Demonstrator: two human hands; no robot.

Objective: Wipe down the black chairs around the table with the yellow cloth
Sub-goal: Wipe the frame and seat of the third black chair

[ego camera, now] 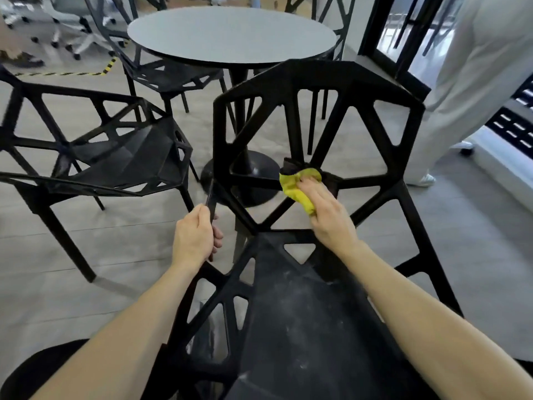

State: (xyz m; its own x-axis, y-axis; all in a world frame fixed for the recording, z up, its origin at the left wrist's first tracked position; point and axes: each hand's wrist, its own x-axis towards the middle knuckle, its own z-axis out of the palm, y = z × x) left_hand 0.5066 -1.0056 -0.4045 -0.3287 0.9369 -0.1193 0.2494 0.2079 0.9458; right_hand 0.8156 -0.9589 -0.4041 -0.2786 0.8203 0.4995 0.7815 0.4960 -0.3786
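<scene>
Your view: you look down over a black chair [314, 90] right in front of you; its open, strut-framed back faces the round bench [230, 33].
Left hand [196, 235]: your grip is clenched around the thin left edge of this chair's frame, thumb on top.
Right hand [326, 209]: your grip presses the yellow cloth [297, 186] against the hub where the back's struts meet; your fingers lie fairly flat over it, and I cannot tell whether the thumb pinches it.
Yellow cloth: bunched up, showing to the left of and beyond your fingers, touching the chair back near its centre.
Seat [302, 327]: the seat beneath your forearms shows pale dusty smears.
Second chair [115, 157]: a matching black chair stands to your left, well apart from your hands.
Third chair [170, 76]: another black one sits at the far left of the bench, partly tucked under it.
Bench: round grey top on a black pedestal, just beyond the chair back.
Another person [467, 90]: pale trousers and a pale shoe stand at the right.
Floor [86, 284]: grey planks, with yellow-black striped tape [106, 69] far left.
</scene>
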